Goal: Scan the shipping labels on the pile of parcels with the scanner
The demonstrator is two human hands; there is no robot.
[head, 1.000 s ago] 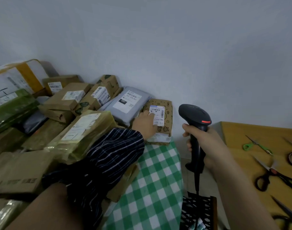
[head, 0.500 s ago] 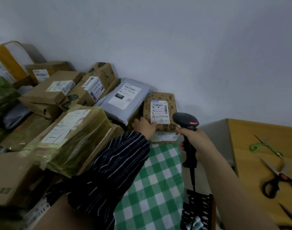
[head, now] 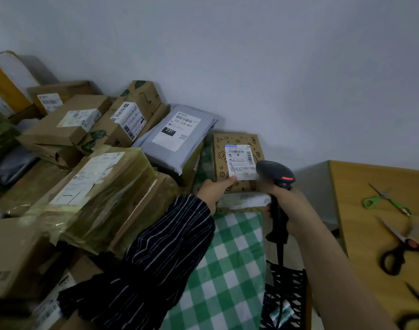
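Observation:
A small brown printed box (head: 237, 141) leans near the wall on the checked cloth, its white shipping label (head: 240, 161) facing me. My left hand (head: 214, 189) holds the box at its lower left corner, thumb on the label's edge. My right hand (head: 289, 203) grips the handle of a black scanner (head: 276, 173), whose head sits just right of the label, close to the box. A grey mailer bag (head: 177, 136) with a label lies left of the box.
A pile of taped cardboard parcels (head: 96, 186) fills the left. The green-checked cloth (head: 230, 258) covers the table in front. A black crate (head: 287, 298) stands below the scanner cable. On the wooden table (head: 361, 210) at right lie green-handled scissors (head: 384, 201) and black scissors (head: 401, 246).
The scanner moved forward and down from mid-air to the box's label. My left hand slid from the top of the label to the box's lower left corner.

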